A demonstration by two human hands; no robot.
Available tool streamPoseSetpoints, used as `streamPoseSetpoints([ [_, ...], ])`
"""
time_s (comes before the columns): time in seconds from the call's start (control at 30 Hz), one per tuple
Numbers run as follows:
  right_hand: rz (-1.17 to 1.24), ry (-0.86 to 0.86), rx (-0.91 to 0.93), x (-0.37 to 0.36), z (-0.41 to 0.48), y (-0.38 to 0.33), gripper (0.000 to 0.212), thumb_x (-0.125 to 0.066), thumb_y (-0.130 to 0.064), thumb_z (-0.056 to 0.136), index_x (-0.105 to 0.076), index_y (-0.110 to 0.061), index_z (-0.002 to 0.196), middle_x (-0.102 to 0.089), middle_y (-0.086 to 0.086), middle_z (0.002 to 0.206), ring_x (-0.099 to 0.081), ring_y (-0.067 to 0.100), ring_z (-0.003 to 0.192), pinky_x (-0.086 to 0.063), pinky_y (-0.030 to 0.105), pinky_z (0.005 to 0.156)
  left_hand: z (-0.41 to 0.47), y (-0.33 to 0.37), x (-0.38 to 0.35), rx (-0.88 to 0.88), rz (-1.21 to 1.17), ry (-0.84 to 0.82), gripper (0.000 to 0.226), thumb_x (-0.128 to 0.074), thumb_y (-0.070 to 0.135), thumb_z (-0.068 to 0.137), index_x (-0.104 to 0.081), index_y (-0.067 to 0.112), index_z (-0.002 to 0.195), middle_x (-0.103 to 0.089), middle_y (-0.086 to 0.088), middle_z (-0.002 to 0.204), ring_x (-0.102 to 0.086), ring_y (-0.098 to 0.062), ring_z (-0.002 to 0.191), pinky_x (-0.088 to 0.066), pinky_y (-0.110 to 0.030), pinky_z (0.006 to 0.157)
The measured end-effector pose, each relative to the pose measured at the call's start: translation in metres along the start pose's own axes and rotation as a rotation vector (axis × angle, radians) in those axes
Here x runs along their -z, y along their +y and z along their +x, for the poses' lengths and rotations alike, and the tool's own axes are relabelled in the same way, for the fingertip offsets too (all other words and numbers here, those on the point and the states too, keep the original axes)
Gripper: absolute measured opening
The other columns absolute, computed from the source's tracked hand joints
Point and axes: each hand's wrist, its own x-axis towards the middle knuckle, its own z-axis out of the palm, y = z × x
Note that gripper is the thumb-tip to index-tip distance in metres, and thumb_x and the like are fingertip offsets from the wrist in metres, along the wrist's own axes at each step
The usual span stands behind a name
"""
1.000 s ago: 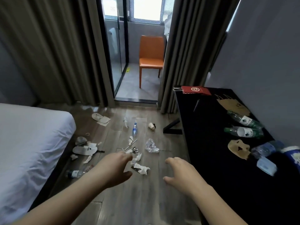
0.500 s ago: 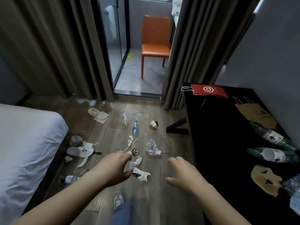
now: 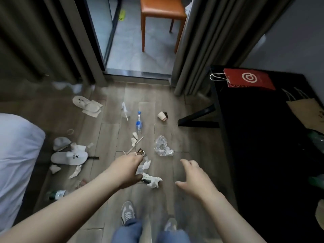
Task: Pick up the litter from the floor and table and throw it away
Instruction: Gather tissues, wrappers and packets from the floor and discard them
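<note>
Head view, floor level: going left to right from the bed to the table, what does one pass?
bed → white slipper → blue-capped bottle → crumpled clear plastic → black table

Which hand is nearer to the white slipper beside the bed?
Left. The left hand hovers just to the right of the white slipper; the right hand is farther right, beyond the left hand.
</note>
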Motion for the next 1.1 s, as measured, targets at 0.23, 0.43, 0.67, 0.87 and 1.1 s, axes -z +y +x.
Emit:
streamPoseSetpoints([
  [0.23,0.035,-0.008,0.004,-0.051,0.131,0.024,0.078,-0.064,-0.035,0.083,-0.022,-0.022,0.148,-0.036,0.007,0.139,-0.048,0.028,0.121,-0.043,0.035,0.1,0.096,-0.042,-0.079,0.078,-0.015,-0.053,0.043,-0.055,0.039,0.085,-0.048,0.013,0.119,-0.053,-0.007,0.12,-0.054,-0.027,0.111,-0.042,-0.032,0.086],
  [0.43,-0.031,-0.042,0.045,-0.142,0.259,0.073,0.078,-0.064,-0.036,0.084,-0.023,-0.021,0.149,-0.035,0.007,0.141,-0.045,0.028,0.124,-0.041,0.034,0.102,0.184,-0.088,-0.211,0.156,-0.038,-0.12,0.046,-0.056,0.04,0.085,-0.048,0.014,0.121,-0.052,-0.007,0.124,-0.052,-0.025,0.113,-0.041,-0.029,0.086],
  [0.67,-0.158,-0.071,0.176,-0.278,0.4,0.125,0.079,-0.065,-0.038,0.082,-0.024,-0.022,0.148,-0.035,0.008,0.14,-0.043,0.029,0.124,-0.04,0.034,0.101,0.286,-0.146,-0.383,0.123,-0.086,-0.144,0.058,-0.061,0.048,0.08,-0.045,0.015,0.124,-0.051,-0.007,0.124,-0.053,-0.026,0.11,-0.046,-0.035,0.091],
  [0.87,-0.296,-0.011,0.301,-0.369,0.51,0.158,0.079,-0.066,-0.037,0.081,-0.025,-0.02,0.147,-0.036,0.009,0.14,-0.043,0.029,0.125,-0.041,0.035,0.099,0.364,-0.19,-0.492,-0.048,0.008,-0.058,0.078,-0.067,0.056,0.074,-0.038,0.018,0.136,-0.046,-0.002,0.132,-0.051,-0.02,0.114,-0.044,-0.03,0.092],
  [1.1,-0.414,-0.004,0.409,-0.424,0.546,0.176,0.072,-0.067,-0.036,0.08,-0.034,-0.018,0.141,-0.042,0.009,0.132,-0.047,0.029,0.119,-0.045,0.038,0.097,0.39,-0.2,-0.557,-0.152,-0.013,-0.034,0.114,-0.066,0.067,0.069,-0.003,0.021,0.152,-0.016,-0.001,0.155,-0.027,-0.02,0.138,-0.03,-0.03,0.113],
])
